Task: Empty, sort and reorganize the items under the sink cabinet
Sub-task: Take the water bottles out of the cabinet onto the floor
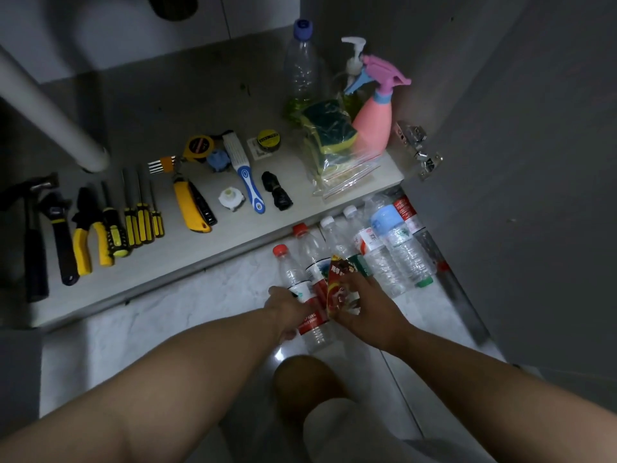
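- Left hand (284, 307): the grip is curled round the middle of a red-capped bottle (312, 324). The bottle lies on the floor (167, 312) just in front of the shelf (213, 250), with its cap toward the shelf.
- Right hand (370, 309): just beside the left one and equally far from the shelf. Its grip pinches a red packet (339, 282) held over the bottles. I cannot tell whether it also touches a bottle underneath.
- Other bottles (390, 252): side by side on the floor before the shelf's right end, touching one another, between the right hand and the shelf edge.
- Shelf, left end: hammer (33, 235), wrench (61, 238), pliers (87, 228) and screwdrivers (142, 218) in a row, handles toward the front edge.
- Shelf, middle: yellow knife (190, 208), tape measure (198, 147) behind it, blue-and-white brush (245, 175).
- Shelf, right end: bag of sponges (330, 138), pink sprayer (374, 125) touching it, tall clear bottle (300, 68) farther back.
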### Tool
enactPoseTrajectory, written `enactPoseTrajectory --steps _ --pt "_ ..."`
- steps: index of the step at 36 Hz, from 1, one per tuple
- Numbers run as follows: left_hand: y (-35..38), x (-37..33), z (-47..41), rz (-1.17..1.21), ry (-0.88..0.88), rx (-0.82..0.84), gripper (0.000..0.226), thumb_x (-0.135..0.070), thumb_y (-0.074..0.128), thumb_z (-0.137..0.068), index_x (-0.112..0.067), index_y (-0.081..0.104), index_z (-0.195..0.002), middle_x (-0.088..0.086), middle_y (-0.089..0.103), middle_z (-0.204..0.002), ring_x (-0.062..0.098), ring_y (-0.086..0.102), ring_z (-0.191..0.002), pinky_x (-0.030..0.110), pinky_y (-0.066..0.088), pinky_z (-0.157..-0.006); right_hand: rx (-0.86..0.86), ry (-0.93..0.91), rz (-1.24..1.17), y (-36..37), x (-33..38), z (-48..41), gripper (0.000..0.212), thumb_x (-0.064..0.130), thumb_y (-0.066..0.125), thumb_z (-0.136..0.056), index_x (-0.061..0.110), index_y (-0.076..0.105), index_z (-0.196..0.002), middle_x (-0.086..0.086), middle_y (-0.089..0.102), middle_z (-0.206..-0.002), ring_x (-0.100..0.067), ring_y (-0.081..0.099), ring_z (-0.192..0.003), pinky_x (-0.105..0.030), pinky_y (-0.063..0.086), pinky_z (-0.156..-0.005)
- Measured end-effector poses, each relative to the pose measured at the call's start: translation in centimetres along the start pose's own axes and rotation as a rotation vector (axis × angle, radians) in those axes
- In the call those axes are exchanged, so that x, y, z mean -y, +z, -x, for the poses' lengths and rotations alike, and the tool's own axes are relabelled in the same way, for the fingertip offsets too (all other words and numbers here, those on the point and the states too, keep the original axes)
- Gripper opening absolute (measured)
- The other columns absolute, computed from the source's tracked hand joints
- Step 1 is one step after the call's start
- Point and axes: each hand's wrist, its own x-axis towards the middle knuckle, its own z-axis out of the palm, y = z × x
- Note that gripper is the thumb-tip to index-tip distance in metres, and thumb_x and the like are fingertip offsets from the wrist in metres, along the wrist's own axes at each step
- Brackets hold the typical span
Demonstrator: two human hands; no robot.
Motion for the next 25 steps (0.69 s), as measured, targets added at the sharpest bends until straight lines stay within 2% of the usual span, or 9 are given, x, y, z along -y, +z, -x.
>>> enactPoseTrajectory --steps 3,6,10,12,14,16,19,22,25 --pt "-1.2 0.0 0.3 0.000 0.020 0.003 0.062 -0.035 0.087 -0.077 -0.007 0.054 -0.122 0.016 0.071 -0.104 0.028 0.074 -0.088 0.044 0.064 -0.076 0.012 -0.010 0.004 0.0 0.1 0.0 0.070 0.049 0.075 -0.081 0.031 0.042 -0.139 -0.002 0.046 -0.139 -0.020 0.055 -0.122 -0.043 0.051 -0.102" --pt "-2.5 0.4 0.8 0.056 0.061 0.042 0.056 -0.033 0.084 -0.080 -0.006 0.058 -0.121 0.016 0.074 -0.102 0.027 0.076 -0.085 0.038 0.064 -0.071 -0.014 -0.001 -0.004 0.0 -0.2 0.1 0.071 0.045 0.077 -0.081 0.030 0.041 -0.141 -0.003 0.046 -0.138 -0.020 0.055 -0.122 -0.039 0.049 -0.104" --pt "-3.3 0.6 2.3 0.187 0.164 0.165 0.047 -0.031 0.080 -0.085 -0.008 0.062 -0.121 0.011 0.077 -0.103 0.022 0.077 -0.090 0.040 0.064 -0.080 -0.105 0.016 -0.067 -0.4 -0.4 0.4 0.067 0.052 0.074 -0.076 0.040 0.044 -0.135 0.002 0.047 -0.124 -0.012 0.057 -0.110 -0.023 0.049 -0.093" --pt "-3.1 0.0 3.0 0.239 0.171 0.202 0.045 -0.030 0.079 -0.086 -0.010 0.060 -0.121 0.012 0.077 -0.103 0.021 0.077 -0.090 0.039 0.064 -0.078 -0.171 0.026 -0.089 -1.0 -0.3 0.5 0.063 0.058 0.069 -0.072 0.046 0.043 -0.129 0.005 0.046 -0.120 -0.008 0.058 -0.105 -0.023 0.050 -0.089" --pt "-2.4 -1.1 3.3 0.282 0.168 0.256 0.041 -0.031 0.078 -0.088 -0.010 0.060 -0.118 0.012 0.078 -0.101 0.024 0.077 -0.091 0.040 0.064 -0.078 -0.254 0.024 -0.073 -1.7 -0.4 0.5 0.057 0.054 0.071 -0.075 0.053 0.040 -0.123 0.009 0.042 -0.117 -0.006 0.059 -0.100 -0.022 0.050 -0.085" --pt "-1.2 -2.5 3.2 0.291 0.181 0.287 0.038 -0.032 0.076 -0.089 -0.010 0.062 -0.116 0.012 0.078 -0.099 0.024 0.077 -0.091 0.040 0.064 -0.078 -0.338 0.030 -0.054 -2.5 -0.6 0.6 0.056 0.047 0.072 -0.078 0.050 0.042 -0.125 0.009 0.040 -0.118 -0.009 0.059 -0.100 -0.025 0.052 -0.084" --pt "1.3 -4.6 2.6 0.298 0.190 0.263 0.044 -0.033 0.076 -0.089 -0.008 0.060 -0.121 0.014 0.076 -0.104 0.025 0.077 -0.090 0.041 0.064 -0.075 -0.444 0.064 -0.008 -3.9 -0.8 0.7 0.059 0.047 0.071 -0.082 0.044 0.043 -0.134 0.010 0.037 -0.123 -0.011 0.057 -0.103 -0.023 0.050 -0.083" --pt "3.6 -6.3 1.7 0.235 0.215 0.220 0.057 -0.036 0.077 -0.087 -0.008 0.055 -0.131 0.016 0.070 -0.117 0.029 0.074 -0.098 0.049 0.063 -0.083 -0.511 0.090 0.019 -5.0 -0.8 0.7 0.060 0.043 0.071 -0.084 0.038 0.043 -0.137 0.013 0.032 -0.119 -0.013 0.057 -0.103 -0.026 0.050 -0.084" --pt "5.2 -7.2 1.3 0.156 0.277 0.177 0.062 -0.037 0.079 -0.085 -0.010 0.051 -0.133 0.014 0.068 -0.121 0.030 0.071 -0.102 0.050 0.061 -0.086 -0.520 0.083 0.040 -6.1 -1.1 0.6 0.062 0.033 0.072 -0.085 0.034 0.045 -0.140 0.012 0.032 -0.116 -0.013 0.056 -0.103 -0.022 0.045 -0.085"
